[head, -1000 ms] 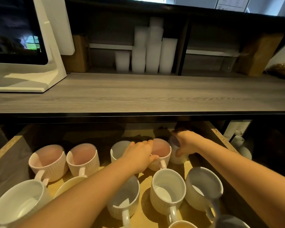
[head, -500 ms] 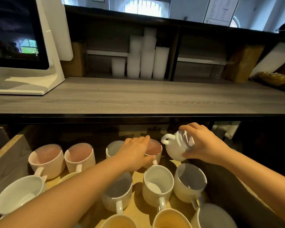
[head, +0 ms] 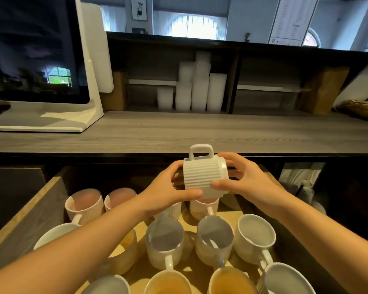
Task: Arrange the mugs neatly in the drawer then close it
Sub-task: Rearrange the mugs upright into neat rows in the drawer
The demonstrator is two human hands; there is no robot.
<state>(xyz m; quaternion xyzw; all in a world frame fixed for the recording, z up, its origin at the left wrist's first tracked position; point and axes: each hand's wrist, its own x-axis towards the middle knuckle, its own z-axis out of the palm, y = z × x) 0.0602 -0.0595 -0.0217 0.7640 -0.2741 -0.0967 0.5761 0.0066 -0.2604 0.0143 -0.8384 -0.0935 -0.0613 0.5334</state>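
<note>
- White ribbed mug (head: 204, 177): held in the air on its side, handle pointing straight up, above the back row of the open drawer (head: 23, 211) and just in front of the bench (head: 179, 132) edge.
- Left hand (head: 168, 192): clamped on the left end of that mug, thumb along its lower front, fingers curled behind it.
- Right hand (head: 249, 183): clamped on the right end, thumb pressed low on the ribbed side, fingers wrapped over the top.
- Back row of the drawer: two pink mugs (head: 84, 203) side by side towards the back left corner. A third pink mug (head: 204, 205) directly under the held one, handle towards the front edge, partly hidden by the hands.
- Middle row: three white mugs (head: 165, 240) standing upright and close together, handles towards the front edge. One more white mug (head: 57, 236) near the left wall, partly covered by the left forearm.
- Front edge: two yellow-lined mugs (head: 168, 283) next to each other, a pale mug at either side of the pair, all cut off by the picture's bottom edge.
- Back left corner of the bench: a dark screen (head: 36, 49) on a white stand.
- Shelf behind the bench: stacks of clear plastic cups (head: 200, 85) near the middle, a brown paper bag (head: 325, 90) towards the right.
</note>
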